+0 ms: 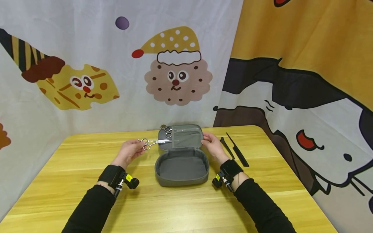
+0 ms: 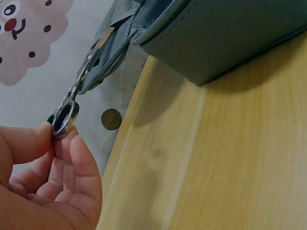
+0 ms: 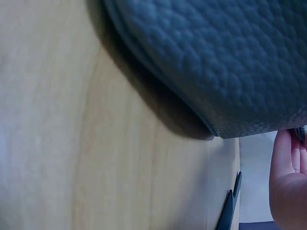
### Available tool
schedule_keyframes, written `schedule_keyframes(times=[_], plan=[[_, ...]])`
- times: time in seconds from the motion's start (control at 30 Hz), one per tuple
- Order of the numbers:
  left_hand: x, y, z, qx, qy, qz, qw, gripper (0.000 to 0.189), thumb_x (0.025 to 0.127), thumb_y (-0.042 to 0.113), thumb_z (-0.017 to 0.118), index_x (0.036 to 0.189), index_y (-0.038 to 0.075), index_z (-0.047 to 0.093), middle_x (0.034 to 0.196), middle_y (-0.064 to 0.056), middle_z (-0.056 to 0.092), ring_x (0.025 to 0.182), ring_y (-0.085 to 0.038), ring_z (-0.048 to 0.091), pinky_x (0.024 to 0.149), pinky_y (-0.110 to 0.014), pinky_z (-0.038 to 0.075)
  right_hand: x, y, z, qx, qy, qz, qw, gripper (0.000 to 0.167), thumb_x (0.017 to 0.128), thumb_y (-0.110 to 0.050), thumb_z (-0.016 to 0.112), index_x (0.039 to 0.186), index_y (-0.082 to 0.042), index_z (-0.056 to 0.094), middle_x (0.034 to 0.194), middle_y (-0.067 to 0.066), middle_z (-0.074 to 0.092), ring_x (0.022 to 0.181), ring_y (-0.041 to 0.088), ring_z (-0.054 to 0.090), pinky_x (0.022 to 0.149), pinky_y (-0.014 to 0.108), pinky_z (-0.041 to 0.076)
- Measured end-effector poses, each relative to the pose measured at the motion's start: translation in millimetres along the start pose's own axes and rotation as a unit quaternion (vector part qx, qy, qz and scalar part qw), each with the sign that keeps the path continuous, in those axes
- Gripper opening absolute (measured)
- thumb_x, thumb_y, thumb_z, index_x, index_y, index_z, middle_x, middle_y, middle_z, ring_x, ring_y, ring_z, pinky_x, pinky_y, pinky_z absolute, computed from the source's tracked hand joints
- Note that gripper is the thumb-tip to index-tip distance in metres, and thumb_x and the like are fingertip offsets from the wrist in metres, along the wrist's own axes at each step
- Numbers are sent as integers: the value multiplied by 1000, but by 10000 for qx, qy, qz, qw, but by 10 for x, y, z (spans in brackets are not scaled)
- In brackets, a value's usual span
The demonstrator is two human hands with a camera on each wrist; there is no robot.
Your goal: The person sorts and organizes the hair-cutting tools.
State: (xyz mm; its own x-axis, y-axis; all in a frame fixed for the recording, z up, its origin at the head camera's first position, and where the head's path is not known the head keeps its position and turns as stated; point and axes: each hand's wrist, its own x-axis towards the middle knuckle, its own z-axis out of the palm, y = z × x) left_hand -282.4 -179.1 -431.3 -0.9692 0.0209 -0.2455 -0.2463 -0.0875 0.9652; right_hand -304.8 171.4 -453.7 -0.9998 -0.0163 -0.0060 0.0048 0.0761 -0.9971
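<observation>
Thumb and fingertips of my left hand (image 1: 130, 151) pinch a silver pair of scissors (image 1: 161, 141) by its finger rings. The blades point right and overlap the clear pocket in the raised lid (image 1: 189, 138) of a grey zip case (image 1: 182, 183). Another pair of scissors (image 1: 169, 132) sits in that pocket, rings sticking out on the left. My right hand (image 1: 213, 144) grips the lid's right edge, with the thumb on its inner face. In the left wrist view, the scissors (image 2: 72, 96) reach toward the lid. Textured case wall (image 3: 216, 62) fills much of the right wrist view.
Right of the case, beside my right hand, lie a black tail comb (image 1: 239, 156) and a shorter slim black tool (image 1: 227, 148) on the wooden table (image 1: 180, 207). A printed curtain (image 1: 125, 97) hangs right behind the table's far edge.
</observation>
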Motion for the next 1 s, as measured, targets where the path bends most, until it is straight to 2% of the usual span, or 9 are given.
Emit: schedule_keyframes(times=[0.23,0.6,0.83,1.0], plan=[[17,-29,120,-109,-60,128,9998,12,98,2,60,102,-9,57,79,-3,68,69,-8,65,67,-21,58,9,-14,12,20,87,0,10000,43,98,7,53,141,5,48,129,24,55,117,32,55,98,40,50],[66,-79,302,-94,29,315,9995,7,96,-1,62,95,-8,60,78,-4,66,69,-11,65,65,-22,58,3,-14,0,21,82,48,10000,44,99,6,53,143,2,48,131,23,54,120,32,54,101,40,48],[81,-94,369,-61,60,521,9986,6,94,-5,63,89,-7,60,76,-4,64,65,-10,63,64,-23,59,5,8,3,-83,169,-151,9997,42,98,6,55,139,4,51,126,22,57,115,30,56,96,39,51],[84,-115,428,76,236,598,9979,9,92,-6,66,85,-3,60,76,-2,61,62,-9,62,63,-25,59,10,27,21,-103,251,-256,9993,40,96,7,57,136,6,53,123,23,59,111,28,58,92,35,52]])
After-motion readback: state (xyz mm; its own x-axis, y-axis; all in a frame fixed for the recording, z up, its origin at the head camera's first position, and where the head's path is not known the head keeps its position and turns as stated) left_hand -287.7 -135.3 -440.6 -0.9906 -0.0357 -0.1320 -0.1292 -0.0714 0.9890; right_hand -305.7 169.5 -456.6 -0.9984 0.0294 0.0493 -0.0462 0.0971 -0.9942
